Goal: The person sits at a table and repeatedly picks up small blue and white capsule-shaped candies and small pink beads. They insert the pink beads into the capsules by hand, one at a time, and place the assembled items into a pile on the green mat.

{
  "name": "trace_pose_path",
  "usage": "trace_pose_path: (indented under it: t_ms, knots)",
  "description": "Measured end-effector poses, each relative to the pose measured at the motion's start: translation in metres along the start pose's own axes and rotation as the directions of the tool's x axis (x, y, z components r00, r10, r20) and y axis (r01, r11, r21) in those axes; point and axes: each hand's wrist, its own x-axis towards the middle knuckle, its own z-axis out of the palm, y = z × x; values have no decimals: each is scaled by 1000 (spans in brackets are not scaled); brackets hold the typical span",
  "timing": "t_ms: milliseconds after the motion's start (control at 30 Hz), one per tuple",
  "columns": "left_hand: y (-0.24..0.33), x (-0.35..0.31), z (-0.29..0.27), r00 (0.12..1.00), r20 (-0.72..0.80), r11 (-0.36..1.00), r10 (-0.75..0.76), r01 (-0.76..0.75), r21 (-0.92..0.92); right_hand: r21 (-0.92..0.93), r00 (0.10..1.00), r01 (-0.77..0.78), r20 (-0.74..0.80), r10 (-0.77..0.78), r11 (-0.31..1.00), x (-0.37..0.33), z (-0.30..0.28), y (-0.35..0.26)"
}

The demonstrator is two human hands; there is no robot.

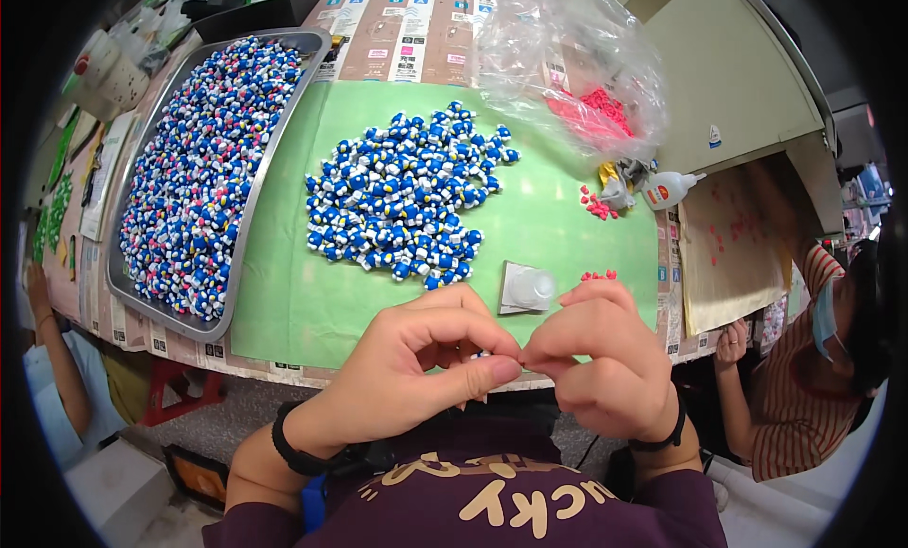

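Both hands, left hand and right hand, grips pinched together on something too small to tell.

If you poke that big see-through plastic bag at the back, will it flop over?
Probably yes. The clear plastic bag is crumpled and puffed up, so it likely crinkles and collapses when pushed. It looks very light; only the small heap of pink pieces inside seems to weigh it down.

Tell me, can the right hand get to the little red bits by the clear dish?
Probably yes. The right hand sits just below the small red pieces, with only bare green mat between, though its fingers are pinched against the left hand.
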Motion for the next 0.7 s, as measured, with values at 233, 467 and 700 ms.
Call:
trace_pose_path:
  t_ms: [233,467,700]
  knots:
    - [-8,2,6,943,36,864,332,-319,388,403,911,-365,-30,411,839,-12,3,-10]
    - [-14,1,13,869,114,615,482,-428,663,566,817,-528,135,560,633,-19,0,-8]
    - [-16,3,3,893,-61,692,446,-302,655,2,885,-463,47,462,886,-9,-21,22]
